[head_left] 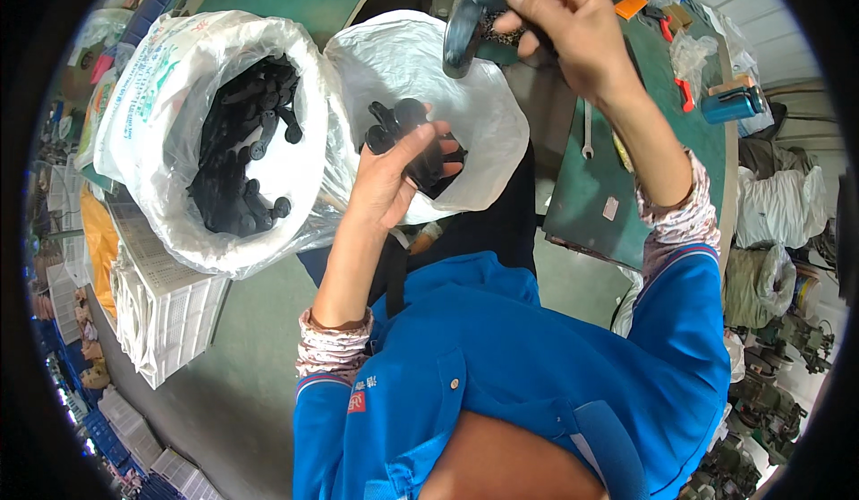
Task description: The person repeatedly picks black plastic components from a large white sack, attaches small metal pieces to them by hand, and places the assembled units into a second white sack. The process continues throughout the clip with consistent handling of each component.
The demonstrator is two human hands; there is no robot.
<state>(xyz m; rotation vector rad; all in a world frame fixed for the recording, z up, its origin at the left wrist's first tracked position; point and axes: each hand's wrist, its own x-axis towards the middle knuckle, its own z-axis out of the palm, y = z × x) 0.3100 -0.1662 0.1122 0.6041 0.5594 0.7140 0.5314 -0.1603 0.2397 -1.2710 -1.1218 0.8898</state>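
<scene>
My left hand is wrapped round a bunch of black, lever-like pieces with round ends, over the mouth of a white woven sack. More black pieces show beneath the fingers, deeper in that sack. Up at the top, my right hand grips one black elongated piece with a round end, beside a dark machine at the bench. On the left stands a second white sack with a clear liner, holding many similar black pieces.
On the right, a green bench carries a wrench, a small pink tag, red-handled tools and a blue cylinder. White plastic crates stand at the lower left. Bags and metal machinery line the far right.
</scene>
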